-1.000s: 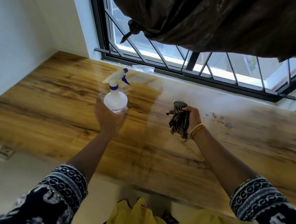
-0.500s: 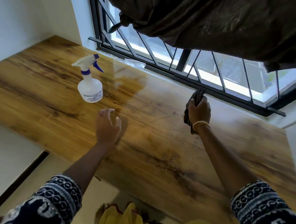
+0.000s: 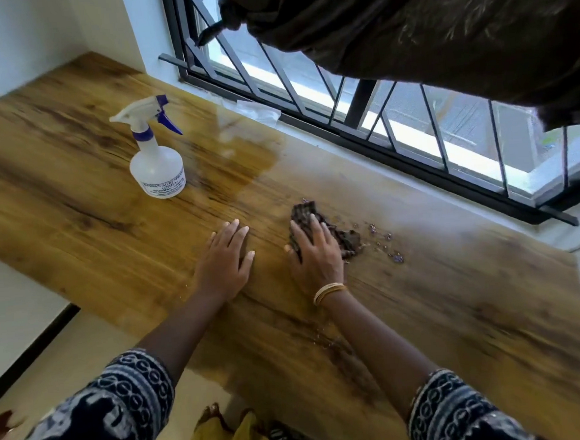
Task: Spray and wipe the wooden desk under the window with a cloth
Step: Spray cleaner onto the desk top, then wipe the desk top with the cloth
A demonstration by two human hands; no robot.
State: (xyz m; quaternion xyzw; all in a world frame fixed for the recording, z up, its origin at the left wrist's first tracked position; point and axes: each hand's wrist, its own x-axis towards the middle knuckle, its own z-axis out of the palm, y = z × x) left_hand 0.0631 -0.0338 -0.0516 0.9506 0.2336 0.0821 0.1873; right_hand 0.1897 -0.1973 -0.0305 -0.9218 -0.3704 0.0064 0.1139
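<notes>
Nearest us, our left hand point(image 3: 224, 258) rests flat with straight fingers on the desk point(image 3: 73, 187), holding nothing, while just beside it our right hand point(image 3: 315, 252) presses the crumpled cloth point(image 3: 346, 240) down with flat fingers, droplets point(image 3: 386, 244) beading just past it. Farther left, the spray bottle point(image 3: 157, 157) stands upright, untouched, nozzle pointing left. We judge spraying done and wiping under way, with that wet patch left.

We cannot read the small label on the spray bottle point(image 3: 156, 158), and the right hand point(image 3: 315, 252) hides much of the cloth point(image 3: 346, 238).
</notes>
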